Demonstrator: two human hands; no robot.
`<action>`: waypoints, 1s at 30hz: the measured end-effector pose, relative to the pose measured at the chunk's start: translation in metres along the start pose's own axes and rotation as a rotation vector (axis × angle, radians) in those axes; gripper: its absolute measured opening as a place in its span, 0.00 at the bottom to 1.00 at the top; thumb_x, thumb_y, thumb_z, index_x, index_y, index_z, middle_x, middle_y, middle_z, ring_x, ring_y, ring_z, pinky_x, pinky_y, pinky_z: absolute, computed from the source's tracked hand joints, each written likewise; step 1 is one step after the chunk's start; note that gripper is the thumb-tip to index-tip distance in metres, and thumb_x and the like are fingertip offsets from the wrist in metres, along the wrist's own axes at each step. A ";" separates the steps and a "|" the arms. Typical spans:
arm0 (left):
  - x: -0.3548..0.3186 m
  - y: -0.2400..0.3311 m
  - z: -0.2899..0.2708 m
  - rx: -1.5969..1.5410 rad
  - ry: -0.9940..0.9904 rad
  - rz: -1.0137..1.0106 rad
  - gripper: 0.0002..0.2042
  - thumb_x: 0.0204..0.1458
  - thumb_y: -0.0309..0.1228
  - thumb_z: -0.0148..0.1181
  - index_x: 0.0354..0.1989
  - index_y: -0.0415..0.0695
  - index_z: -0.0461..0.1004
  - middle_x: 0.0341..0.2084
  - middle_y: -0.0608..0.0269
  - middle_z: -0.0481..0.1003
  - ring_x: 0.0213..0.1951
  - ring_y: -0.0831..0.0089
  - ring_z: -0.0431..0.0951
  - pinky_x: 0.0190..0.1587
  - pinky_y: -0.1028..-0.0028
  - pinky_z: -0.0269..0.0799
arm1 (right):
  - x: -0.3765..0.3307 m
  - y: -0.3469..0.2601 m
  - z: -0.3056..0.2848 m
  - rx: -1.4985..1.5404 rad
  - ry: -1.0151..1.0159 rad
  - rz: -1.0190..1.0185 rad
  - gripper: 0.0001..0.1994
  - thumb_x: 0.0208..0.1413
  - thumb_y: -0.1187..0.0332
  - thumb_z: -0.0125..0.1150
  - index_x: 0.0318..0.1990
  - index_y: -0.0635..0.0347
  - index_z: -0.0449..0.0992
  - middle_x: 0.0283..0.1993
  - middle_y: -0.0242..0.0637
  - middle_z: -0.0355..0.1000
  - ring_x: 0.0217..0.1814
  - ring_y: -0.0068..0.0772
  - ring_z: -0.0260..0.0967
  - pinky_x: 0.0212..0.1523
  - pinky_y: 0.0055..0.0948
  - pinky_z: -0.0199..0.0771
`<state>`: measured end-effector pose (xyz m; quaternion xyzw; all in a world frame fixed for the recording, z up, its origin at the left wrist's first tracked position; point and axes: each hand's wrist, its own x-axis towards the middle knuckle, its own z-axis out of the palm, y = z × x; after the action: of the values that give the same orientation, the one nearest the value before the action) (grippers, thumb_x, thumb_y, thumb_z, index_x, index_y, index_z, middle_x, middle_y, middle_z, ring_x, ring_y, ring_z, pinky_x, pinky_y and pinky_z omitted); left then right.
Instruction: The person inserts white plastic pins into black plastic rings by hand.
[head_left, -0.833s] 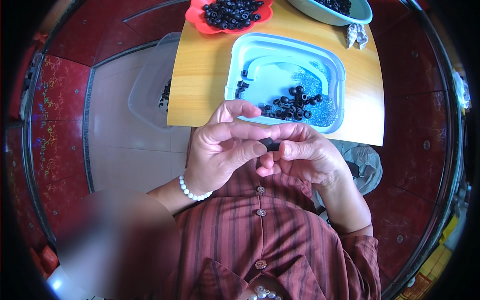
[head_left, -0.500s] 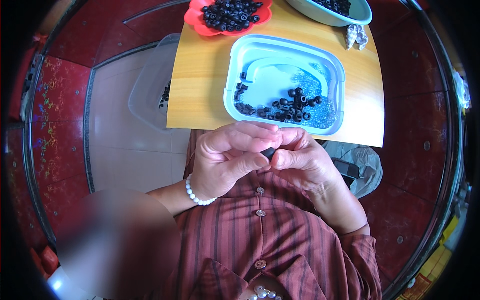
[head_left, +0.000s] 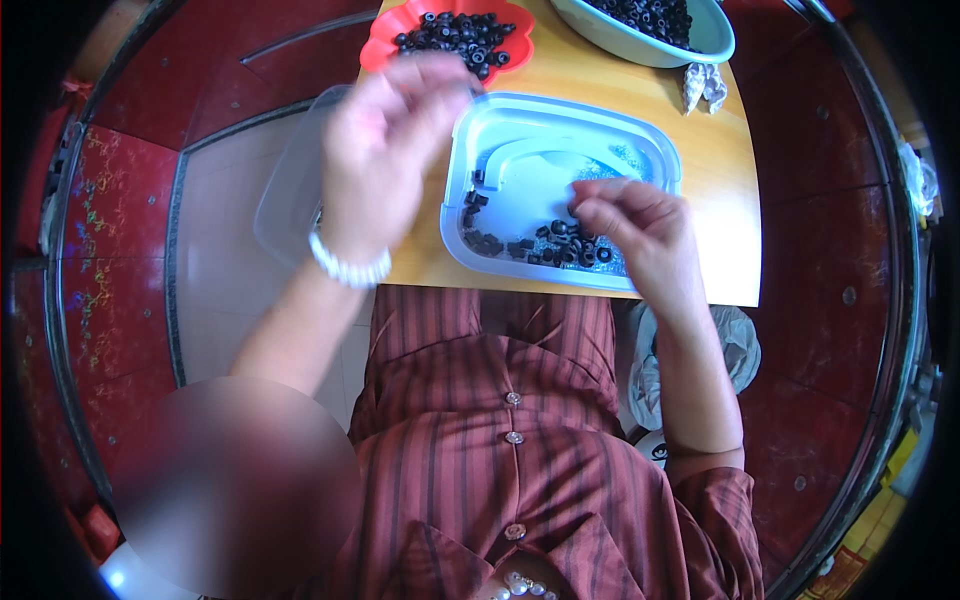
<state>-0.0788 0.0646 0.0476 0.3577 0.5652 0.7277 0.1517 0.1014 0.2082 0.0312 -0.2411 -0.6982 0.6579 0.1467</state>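
My left hand (head_left: 385,145), blurred by motion, is raised beside the red scalloped bowl (head_left: 375,50). Its thumb and fingers come together near the bowl's front edge, with a dark spot at their tips that I cannot make out. Over the light-blue tray (head_left: 452,225) is my right hand (head_left: 645,230), its thumb and forefinger pinched on a small black piece (head_left: 573,208). Below those fingertips lies a cluster of round black rubber-like parts (head_left: 565,245). Short black cylinders (head_left: 472,205) line the tray's left and front sides. More black parts (head_left: 470,35) fill the red bowl.
At the far right of the wooden table (head_left: 722,200), a pale-green basin (head_left: 660,55) holds many black parts. A grey-white crumpled thing (head_left: 703,88) lies near it. Left of the table is a clear plastic tub (head_left: 285,190); a plastic bag (head_left: 735,345) hangs below right.
My hands have parted from around a black piece at the table's front edge. The left has moved up and left to the red bowl, the right forward over the tray.
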 end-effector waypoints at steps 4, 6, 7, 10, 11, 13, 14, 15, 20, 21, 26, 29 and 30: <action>0.090 -0.025 -0.024 0.422 0.108 0.230 0.07 0.47 0.22 0.58 0.35 0.36 0.75 0.23 0.60 0.77 0.25 0.74 0.77 0.31 0.77 0.72 | 0.033 0.025 -0.028 -0.709 0.161 -0.252 0.06 0.47 0.73 0.59 0.33 0.60 0.80 0.30 0.44 0.73 0.32 0.42 0.73 0.37 0.32 0.72; 0.119 -0.045 -0.044 0.427 0.102 0.163 0.05 0.49 0.21 0.57 0.34 0.35 0.74 0.22 0.65 0.76 0.27 0.80 0.75 0.31 0.80 0.71 | 0.044 0.035 -0.024 -0.805 0.095 -0.321 0.06 0.47 0.72 0.59 0.32 0.59 0.80 0.30 0.44 0.73 0.34 0.43 0.73 0.38 0.35 0.71; 0.131 -0.057 -0.050 0.459 0.086 0.097 0.06 0.48 0.22 0.58 0.35 0.36 0.74 0.23 0.64 0.77 0.28 0.79 0.75 0.32 0.79 0.71 | 0.050 0.038 -0.023 -0.902 0.033 -0.380 0.06 0.46 0.71 0.58 0.31 0.58 0.80 0.30 0.43 0.73 0.36 0.44 0.72 0.39 0.37 0.70; 0.144 -0.070 -0.047 0.691 0.090 0.072 0.07 0.47 0.24 0.60 0.35 0.37 0.76 0.25 0.61 0.77 0.28 0.75 0.76 0.33 0.76 0.72 | 0.062 0.042 -0.020 -1.065 -0.039 -0.372 0.06 0.46 0.71 0.56 0.27 0.54 0.80 0.31 0.40 0.73 0.36 0.43 0.72 0.41 0.39 0.68; 0.144 -0.071 -0.044 0.890 0.113 0.117 0.08 0.46 0.25 0.60 0.35 0.38 0.76 0.25 0.59 0.77 0.29 0.73 0.77 0.34 0.75 0.72 | 0.064 0.041 -0.020 -1.063 -0.040 -0.370 0.06 0.46 0.71 0.56 0.27 0.54 0.80 0.31 0.40 0.73 0.36 0.43 0.72 0.41 0.39 0.68; 0.139 -0.066 -0.036 0.925 0.120 0.091 0.09 0.45 0.27 0.61 0.36 0.39 0.77 0.26 0.58 0.77 0.29 0.71 0.77 0.34 0.73 0.72 | 0.067 0.035 -0.019 -1.179 -0.112 -0.338 0.06 0.45 0.72 0.54 0.26 0.53 0.78 0.30 0.38 0.72 0.37 0.40 0.72 0.41 0.40 0.65; 0.135 -0.063 -0.031 0.958 0.129 0.068 0.10 0.45 0.28 0.61 0.36 0.41 0.77 0.26 0.57 0.77 0.29 0.69 0.77 0.34 0.72 0.72 | 0.067 0.035 -0.017 -1.177 -0.113 -0.336 0.06 0.45 0.72 0.54 0.26 0.53 0.78 0.30 0.38 0.72 0.37 0.40 0.72 0.41 0.40 0.65; 0.133 -0.064 -0.029 1.005 0.153 0.175 0.09 0.45 0.29 0.61 0.35 0.41 0.78 0.25 0.57 0.76 0.28 0.70 0.77 0.33 0.72 0.72 | 0.066 0.035 -0.015 -1.216 -0.122 -0.353 0.05 0.45 0.73 0.53 0.26 0.55 0.77 0.31 0.38 0.72 0.38 0.40 0.71 0.41 0.40 0.65; 0.064 -0.056 0.018 0.676 -0.359 0.254 0.03 0.49 0.24 0.59 0.31 0.39 0.77 0.23 0.65 0.76 0.26 0.81 0.74 0.29 0.79 0.70 | 0.059 0.038 -0.017 -1.238 -0.067 -0.340 0.05 0.43 0.75 0.52 0.28 0.57 0.74 0.33 0.40 0.71 0.40 0.41 0.70 0.42 0.40 0.65; 0.038 -0.047 0.033 0.754 -0.478 0.000 0.04 0.46 0.27 0.61 0.29 0.40 0.77 0.22 0.63 0.76 0.23 0.76 0.74 0.27 0.76 0.68 | 0.059 0.038 -0.018 -1.264 -0.088 -0.337 0.05 0.43 0.75 0.52 0.29 0.57 0.74 0.33 0.40 0.71 0.40 0.41 0.70 0.42 0.40 0.65; -0.018 -0.059 0.063 1.003 -0.565 0.002 0.09 0.40 0.35 0.63 0.30 0.46 0.79 0.30 0.58 0.76 0.32 0.60 0.76 0.36 0.64 0.72 | 0.056 0.034 -0.016 -1.304 -0.091 -0.377 0.06 0.42 0.74 0.54 0.31 0.56 0.74 0.34 0.41 0.71 0.40 0.41 0.71 0.42 0.41 0.65; -0.022 -0.061 0.069 1.009 -0.572 0.005 0.09 0.41 0.34 0.63 0.31 0.46 0.79 0.29 0.56 0.76 0.32 0.59 0.76 0.37 0.64 0.72 | 0.052 0.038 -0.019 -1.281 -0.060 -0.368 0.06 0.41 0.72 0.57 0.31 0.56 0.74 0.34 0.41 0.71 0.39 0.40 0.71 0.41 0.41 0.65; -0.023 -0.062 0.068 1.011 -0.570 0.012 0.09 0.41 0.34 0.63 0.31 0.46 0.79 0.29 0.56 0.76 0.32 0.59 0.76 0.37 0.64 0.72 | 0.053 0.038 -0.018 -1.307 -0.080 -0.390 0.07 0.41 0.71 0.57 0.31 0.56 0.74 0.34 0.40 0.71 0.38 0.40 0.72 0.41 0.40 0.65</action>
<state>-0.0270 0.1182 -0.0114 0.5707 0.7773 0.2433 0.1042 0.0723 0.2522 -0.0105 -0.1255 -0.9877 0.0711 0.0610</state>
